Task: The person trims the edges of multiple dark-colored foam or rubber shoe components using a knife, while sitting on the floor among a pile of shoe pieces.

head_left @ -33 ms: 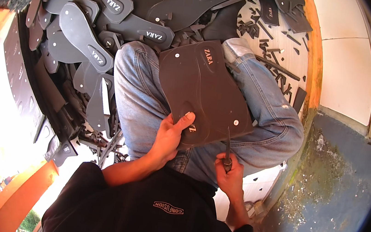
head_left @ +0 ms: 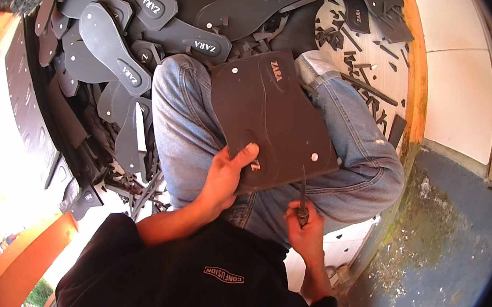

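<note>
A dark foam sheet rests tilted over my lap, with curved sole outlines pressed into it, pale lettering at two ends and small white dots. My left hand grips its lower left edge, thumb on top, the other fingers hidden beneath. Below the sheet's lower right edge, my right hand is closed round the handle of a narrow-bladed knife. The blade points up toward that edge; I cannot tell whether its tip touches the foam.
Cut grey insoles lie heaped beyond my knees. Dark offcuts litter the pale floor at the right, beside an orange-yellow edge. A white-bladed piece lies left of my jeans. A worn blue-grey floor extends rightward.
The foam sheet has tilted very slightly, its lower right corner shifting a little to the right. Both hands keep their hold and nearly the same place.
</note>
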A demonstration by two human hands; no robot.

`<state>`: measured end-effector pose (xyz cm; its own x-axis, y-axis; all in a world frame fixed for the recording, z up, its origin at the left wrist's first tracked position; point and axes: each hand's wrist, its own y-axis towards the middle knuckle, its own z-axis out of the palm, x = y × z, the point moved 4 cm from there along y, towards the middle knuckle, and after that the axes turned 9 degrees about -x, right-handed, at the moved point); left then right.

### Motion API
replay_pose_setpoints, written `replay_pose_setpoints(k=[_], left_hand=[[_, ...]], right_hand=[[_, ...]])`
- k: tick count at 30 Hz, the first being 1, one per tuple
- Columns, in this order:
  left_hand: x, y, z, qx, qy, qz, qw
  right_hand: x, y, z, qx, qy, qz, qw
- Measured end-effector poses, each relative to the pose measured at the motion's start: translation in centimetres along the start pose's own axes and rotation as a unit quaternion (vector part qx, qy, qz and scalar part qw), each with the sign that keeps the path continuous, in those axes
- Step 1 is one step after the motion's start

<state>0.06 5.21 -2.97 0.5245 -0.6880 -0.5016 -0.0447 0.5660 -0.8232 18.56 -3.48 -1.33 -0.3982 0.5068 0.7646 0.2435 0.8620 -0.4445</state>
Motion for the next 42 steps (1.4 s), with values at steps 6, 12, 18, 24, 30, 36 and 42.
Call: replay_pose_setpoints(k=[6,12,18,24,30,36,42], left_hand=[[-0.3,1.6,-0.5,0.038,0.013,0.003,0.999],[-0.4,2.3,-0.7,0.064,-0.005,0.019,0.998],[-0.6,1.3,0.4,0.083,0.051,0.031,0.995],[-0.7,2.5,1.5,0.088,0.047,0.019,0.995],[-0.9,3.2,1.4,0.087,0.044,0.015,0.995],[-0.9,3.6,2.0,0.077,0.063,0.02,0.995],[-1.0,3.0,2.6,0.078,0.066,0.005,0.995]], right_hand=[[2.0,-0.5,-0.6,-0.048,0.009,-0.011,0.999],[3.7,-1.9,-0.2,-0.06,0.044,-0.012,0.997],[3.9,-2.0,0.2,-0.081,0.102,-0.005,0.992],[3.0,-1.9,0.4,-0.115,0.122,0.009,0.986],[3.6,0.0,0.1,-0.128,0.101,-0.011,0.987],[3.0,0.2,-0.2,-0.143,0.106,0.02,0.984],[2.7,0.1,0.0,-0.097,0.037,0.009,0.995]])
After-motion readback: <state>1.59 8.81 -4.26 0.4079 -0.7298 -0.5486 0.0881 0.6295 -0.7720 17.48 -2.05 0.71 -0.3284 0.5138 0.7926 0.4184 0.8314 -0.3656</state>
